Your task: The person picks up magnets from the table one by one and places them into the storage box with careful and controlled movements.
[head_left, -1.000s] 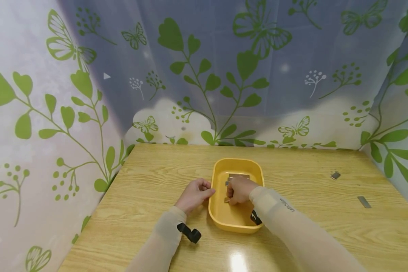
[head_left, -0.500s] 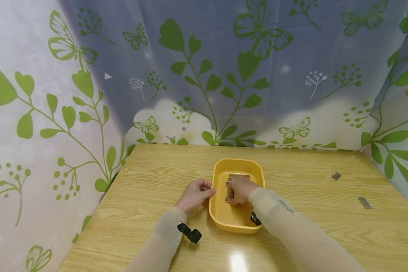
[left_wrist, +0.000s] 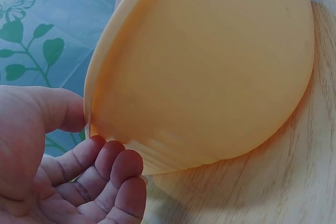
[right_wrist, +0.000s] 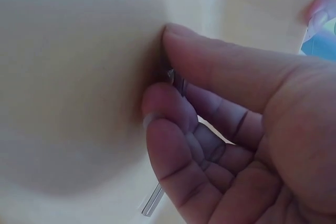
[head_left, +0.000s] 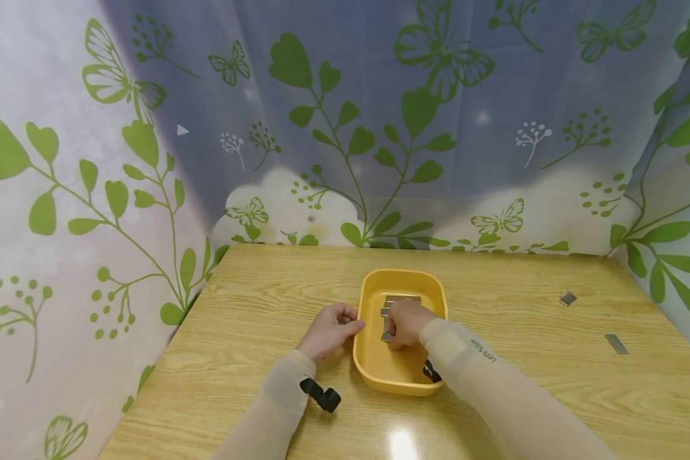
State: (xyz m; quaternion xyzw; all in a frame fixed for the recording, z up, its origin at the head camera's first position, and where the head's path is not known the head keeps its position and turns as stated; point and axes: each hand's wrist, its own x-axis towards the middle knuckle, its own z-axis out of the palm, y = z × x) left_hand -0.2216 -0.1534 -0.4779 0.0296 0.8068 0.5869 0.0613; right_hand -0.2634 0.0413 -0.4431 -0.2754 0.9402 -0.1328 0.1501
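A yellow plastic tub (head_left: 370,367) stands on the wooden table. My left hand (head_left: 329,332) pinches its left rim, the thumb on the rim and the curled fingertips under the outer wall (left_wrist: 210,77) in the left wrist view. Inside the tub, my right hand (head_left: 407,324) pinches a small shiny metal piece (right_wrist: 178,82), mostly hidden between thumb and fingers. Around those fingers lie flat grey metal pieces: a long bar (head_left: 402,299) towards the far end, a short piece (head_left: 384,312) at the left and another short piece (head_left: 386,337) nearer me.
Two more flat grey pieces lie on the table (head_left: 512,306) right of the tub: a short dark one (head_left: 567,298) and a longer one (head_left: 616,344). A leaf-patterned curtain (head_left: 345,128) closes off the back and sides. A black strap (head_left: 321,394) hangs at the left wrist.
By the right fingertips, a narrow grey strip now shows between the two short pieces, joining them in a line. The right hand has barely shifted; the left hand stays at the rim.
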